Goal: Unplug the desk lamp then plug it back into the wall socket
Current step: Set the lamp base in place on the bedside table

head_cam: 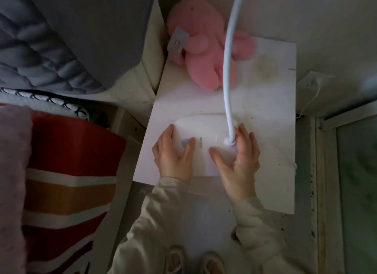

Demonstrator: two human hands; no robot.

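Note:
A white desk lamp stands on a white bedside table (pixel 265 102). Its flat base (pixel 204 131) lies near the table's front edge, and its flexible white neck (pixel 228 65) rises from the base's right side toward the top of the view. My left hand (pixel 173 153) grips the base's left edge, thumb beside a blue button (pixel 184 142). My right hand (pixel 238 157) holds the base's right edge, next to the neck's foot. A white wall socket (pixel 314 80) with a plug and thin white cord (pixel 312 98) sits on the wall to the table's right.
A pink plush toy (pixel 200 49) lies at the table's back, behind the lamp neck. A bed with grey quilt (pixel 51 49) and red striped blanket (pixel 67 171) fills the left. A window frame (pixel 326 171) runs along the right. My feet (pixel 191 261) show below.

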